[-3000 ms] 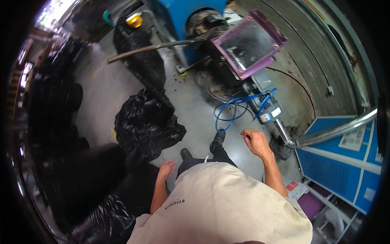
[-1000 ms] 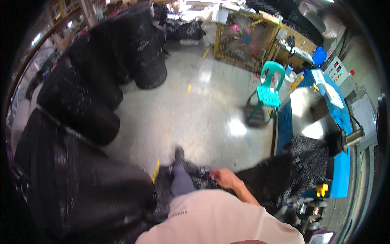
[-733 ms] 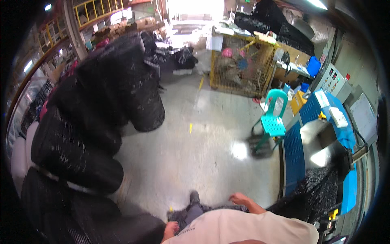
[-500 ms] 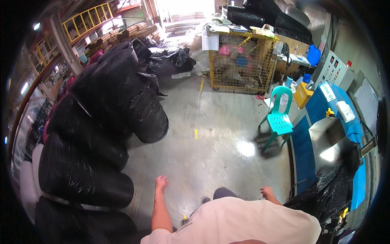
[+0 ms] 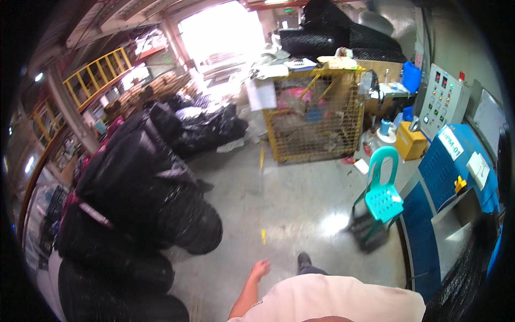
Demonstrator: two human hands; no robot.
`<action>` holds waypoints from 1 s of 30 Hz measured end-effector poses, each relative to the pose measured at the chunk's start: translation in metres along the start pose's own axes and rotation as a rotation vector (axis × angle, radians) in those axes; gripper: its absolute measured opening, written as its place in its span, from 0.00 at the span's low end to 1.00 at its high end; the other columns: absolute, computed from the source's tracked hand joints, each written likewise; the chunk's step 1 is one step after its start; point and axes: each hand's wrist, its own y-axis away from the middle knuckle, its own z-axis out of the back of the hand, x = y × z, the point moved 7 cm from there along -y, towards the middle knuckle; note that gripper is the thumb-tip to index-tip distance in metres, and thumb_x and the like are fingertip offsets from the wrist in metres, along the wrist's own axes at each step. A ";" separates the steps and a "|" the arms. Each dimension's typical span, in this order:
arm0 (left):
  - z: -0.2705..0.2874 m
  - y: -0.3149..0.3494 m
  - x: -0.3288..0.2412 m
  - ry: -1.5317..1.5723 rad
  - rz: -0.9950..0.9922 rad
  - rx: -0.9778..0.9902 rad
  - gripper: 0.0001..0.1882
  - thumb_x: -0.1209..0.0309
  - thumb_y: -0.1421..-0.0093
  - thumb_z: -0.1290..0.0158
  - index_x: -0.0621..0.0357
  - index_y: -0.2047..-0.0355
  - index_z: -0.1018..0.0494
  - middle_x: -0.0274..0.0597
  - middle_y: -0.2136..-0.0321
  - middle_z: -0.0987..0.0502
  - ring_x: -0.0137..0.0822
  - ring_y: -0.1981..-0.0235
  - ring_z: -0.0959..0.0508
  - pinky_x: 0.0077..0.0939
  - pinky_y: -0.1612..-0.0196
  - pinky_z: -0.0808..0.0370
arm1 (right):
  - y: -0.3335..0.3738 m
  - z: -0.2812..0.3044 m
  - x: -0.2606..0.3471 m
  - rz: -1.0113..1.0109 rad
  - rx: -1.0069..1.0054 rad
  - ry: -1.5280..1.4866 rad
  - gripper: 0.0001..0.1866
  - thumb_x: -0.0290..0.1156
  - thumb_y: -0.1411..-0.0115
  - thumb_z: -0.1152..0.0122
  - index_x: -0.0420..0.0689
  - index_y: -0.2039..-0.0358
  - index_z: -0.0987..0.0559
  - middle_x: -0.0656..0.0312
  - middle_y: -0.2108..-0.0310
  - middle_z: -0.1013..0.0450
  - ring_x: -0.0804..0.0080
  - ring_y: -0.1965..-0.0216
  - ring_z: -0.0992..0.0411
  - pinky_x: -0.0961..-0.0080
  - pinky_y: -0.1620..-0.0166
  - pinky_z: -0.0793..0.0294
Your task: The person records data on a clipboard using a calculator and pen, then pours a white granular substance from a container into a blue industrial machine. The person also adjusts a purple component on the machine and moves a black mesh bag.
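My left hand [image 5: 261,268] hangs low in front of me, over the grey floor. Its fingers look loosely curled, with nothing visible in them. My right hand is out of view, below the pale shirt [image 5: 343,298]. To the left of my left hand lie large rolls wrapped in black plastic [image 5: 188,222], piled on one another; the hand is apart from them. One dark shoe [image 5: 304,260] shows on the floor just ahead of me. Off to the right stands a green plastic chair [image 5: 384,201], which neither visible hand touches.
A yellow mesh cage [image 5: 316,145] full of scrap stands ahead, with black wrapped rolls [image 5: 348,40] behind it. At right are a blue machine [image 5: 424,231], a control panel [image 5: 444,99] and a yellow box [image 5: 411,140]. A bright doorway [image 5: 222,32] opens at the back.
The view has tilted up, so the chair, cage and machine sit lower in it. My left hand appears lower and further right; my right hand has left the view. A foot has come forward.
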 end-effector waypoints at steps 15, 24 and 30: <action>0.003 -0.185 -0.059 -0.085 0.250 -0.078 0.14 0.61 0.34 0.41 0.56 0.57 0.14 0.44 0.63 0.14 0.43 0.63 0.17 0.45 0.58 0.19 | -0.245 0.343 0.461 0.257 -0.208 -0.484 0.13 0.38 0.31 0.32 0.42 0.66 0.17 0.57 0.70 0.17 0.69 0.75 0.21 0.68 0.74 0.23; 0.039 -0.444 -0.215 -0.280 0.297 0.073 0.16 0.60 0.33 0.42 0.54 0.52 0.15 0.47 0.56 0.13 0.46 0.57 0.15 0.46 0.54 0.18 | -0.332 0.390 0.626 0.432 0.048 -0.220 0.11 0.35 0.29 0.39 0.41 0.57 0.15 0.57 0.63 0.14 0.67 0.66 0.16 0.69 0.66 0.20; 0.058 -0.622 -0.543 0.132 -0.042 -0.052 0.15 0.63 0.29 0.42 0.60 0.49 0.20 0.41 0.62 0.13 0.32 0.67 0.16 0.30 0.67 0.22 | -0.351 0.529 0.706 0.369 -0.282 -0.550 0.09 0.30 0.32 0.38 0.39 0.60 0.14 0.57 0.66 0.15 0.68 0.69 0.17 0.70 0.65 0.21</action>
